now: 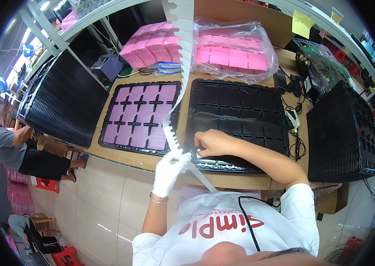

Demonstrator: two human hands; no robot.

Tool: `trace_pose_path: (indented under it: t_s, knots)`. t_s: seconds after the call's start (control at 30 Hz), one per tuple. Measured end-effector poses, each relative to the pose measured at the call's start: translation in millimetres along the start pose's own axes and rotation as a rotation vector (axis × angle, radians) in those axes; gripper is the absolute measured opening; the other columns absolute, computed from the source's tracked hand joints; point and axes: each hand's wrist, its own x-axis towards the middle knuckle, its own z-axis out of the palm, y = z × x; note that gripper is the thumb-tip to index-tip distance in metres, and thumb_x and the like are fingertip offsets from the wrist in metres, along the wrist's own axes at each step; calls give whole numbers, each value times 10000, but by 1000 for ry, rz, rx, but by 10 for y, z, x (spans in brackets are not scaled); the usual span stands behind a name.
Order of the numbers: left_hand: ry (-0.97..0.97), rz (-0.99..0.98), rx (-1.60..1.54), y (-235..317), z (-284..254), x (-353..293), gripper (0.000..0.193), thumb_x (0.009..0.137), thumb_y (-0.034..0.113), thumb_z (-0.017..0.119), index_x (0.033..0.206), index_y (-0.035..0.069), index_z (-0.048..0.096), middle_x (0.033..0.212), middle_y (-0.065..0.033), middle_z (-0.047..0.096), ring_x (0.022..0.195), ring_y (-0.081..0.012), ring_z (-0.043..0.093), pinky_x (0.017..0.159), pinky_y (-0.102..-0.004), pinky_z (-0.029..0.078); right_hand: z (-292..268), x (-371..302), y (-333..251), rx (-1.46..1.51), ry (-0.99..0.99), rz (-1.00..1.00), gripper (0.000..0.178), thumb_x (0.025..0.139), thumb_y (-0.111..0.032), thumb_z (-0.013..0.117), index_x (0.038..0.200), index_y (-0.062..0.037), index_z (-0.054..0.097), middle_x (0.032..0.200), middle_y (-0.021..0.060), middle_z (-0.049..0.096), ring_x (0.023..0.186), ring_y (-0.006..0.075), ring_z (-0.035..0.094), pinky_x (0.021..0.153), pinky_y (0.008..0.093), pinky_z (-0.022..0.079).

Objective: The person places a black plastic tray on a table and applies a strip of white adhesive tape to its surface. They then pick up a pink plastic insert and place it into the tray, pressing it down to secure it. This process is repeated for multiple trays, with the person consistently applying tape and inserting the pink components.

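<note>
Brown bench (236, 180) lay beyond both hands. Gloved left hand (169, 172) pinched notched white strip (168, 131), its length beyond and below; bare right hand (214, 142) curled over black tray (243, 116), grip unclear. Snagging, then tugging, might have torn strip.

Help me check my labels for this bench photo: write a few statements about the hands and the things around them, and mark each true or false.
1. The left hand wears a white glove. True.

2. The right hand is gloved like the left. False: its back shows bare skin.

3. A long white strip with a toothed edge runs down to the left hand. True.

4. The shallow black plastic tray on the left shows green squares. False: its squares are pinkish purple.

5. A clear plastic bag with pink pieces inside lies beyond the shallow black plastic tray on the right. True.
</note>
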Motion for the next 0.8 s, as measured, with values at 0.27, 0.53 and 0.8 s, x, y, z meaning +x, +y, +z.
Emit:
trace_pose_path:
  t_s: [0.27, 0.53, 0.8]
  knots:
    - [10, -36, 6, 28, 15, -4, 255, 889, 138, 720, 1092, 20, 623, 884, -30, 677, 722, -57, 603, 611, -205, 480, -5, 37, 8, -12, -38, 24, 226, 756, -233, 708, 873, -44, 667, 707, 106, 650, 692, 292, 650, 654, 409, 496]
    - [-12, -11, -31, 5, -1, -7, 308, 889, 112, 708, 1147, -4, 586, 961, -87, 692, 766, -98, 628, 628, -221, 500, -30, 37, -17, -36, -37, 29, 216, 754, -253, 712, 850, -63, 678, 669, 99, 659, 673, 290, 661, 635, 404, 498]
    - [15, -38, 40, 35, 30, -5, 288, 890, 140, 716, 1129, 18, 614, 922, -46, 698, 744, -62, 622, 623, -199, 493, 72, 26, 32, -24, -6, -20, 185, 755, -237, 719, 820, -66, 692, 619, 77, 631, 621, 271, 633, 604, 384, 482]
